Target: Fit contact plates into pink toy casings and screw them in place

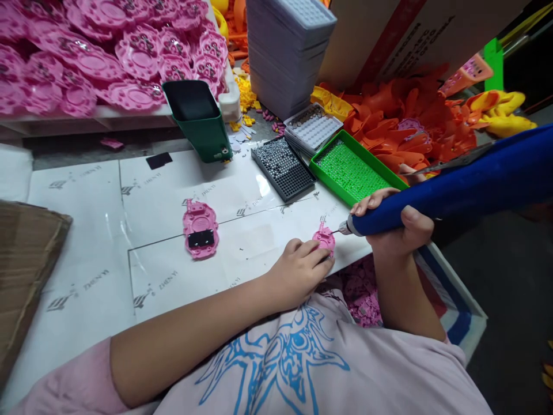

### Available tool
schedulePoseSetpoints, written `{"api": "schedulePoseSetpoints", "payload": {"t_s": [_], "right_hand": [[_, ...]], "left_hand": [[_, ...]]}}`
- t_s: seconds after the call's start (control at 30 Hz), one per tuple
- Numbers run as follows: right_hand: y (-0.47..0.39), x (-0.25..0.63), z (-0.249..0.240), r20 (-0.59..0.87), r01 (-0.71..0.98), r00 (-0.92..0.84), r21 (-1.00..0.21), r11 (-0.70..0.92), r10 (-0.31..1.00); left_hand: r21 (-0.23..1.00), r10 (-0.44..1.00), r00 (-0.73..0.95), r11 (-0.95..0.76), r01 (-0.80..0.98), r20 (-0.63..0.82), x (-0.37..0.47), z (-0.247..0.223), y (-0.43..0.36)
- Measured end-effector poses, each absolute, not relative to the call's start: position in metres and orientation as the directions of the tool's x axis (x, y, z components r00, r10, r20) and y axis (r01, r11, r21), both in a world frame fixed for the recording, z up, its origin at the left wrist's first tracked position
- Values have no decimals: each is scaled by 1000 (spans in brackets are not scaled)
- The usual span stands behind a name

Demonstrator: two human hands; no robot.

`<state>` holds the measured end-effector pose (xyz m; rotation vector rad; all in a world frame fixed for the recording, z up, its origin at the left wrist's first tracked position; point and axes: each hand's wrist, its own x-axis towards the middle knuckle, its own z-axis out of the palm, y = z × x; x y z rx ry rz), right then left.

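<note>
Here, pink piece, partly under left hand

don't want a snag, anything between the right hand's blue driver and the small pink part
Nothing visible: the bit of the blue driver, held in the right hand, reaches the small pink part; the left hand rests on its near edge.

The white printed counter carries a pink shell, a dark flat piece, a black tray, a bright-green tray and a dark-green container; near its front edge is a smaller pink part.
</note>
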<state>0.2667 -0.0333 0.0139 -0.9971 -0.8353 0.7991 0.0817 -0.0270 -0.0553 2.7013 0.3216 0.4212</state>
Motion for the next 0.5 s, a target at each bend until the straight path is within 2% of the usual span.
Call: {"api": "schedulePoseSetpoints", "payload": {"t_s": [0.27, 0.5], "right_hand": [[-32, 261, 5, 257, -131, 378, -936, 326, 889], [-34, 261, 1, 353, -57, 262, -924, 379, 898]], "left_hand": [[401, 291, 921, -900, 171, 259, 83, -58, -28], [391, 272, 935, -905, 169, 225, 82, -54, -28]]}}
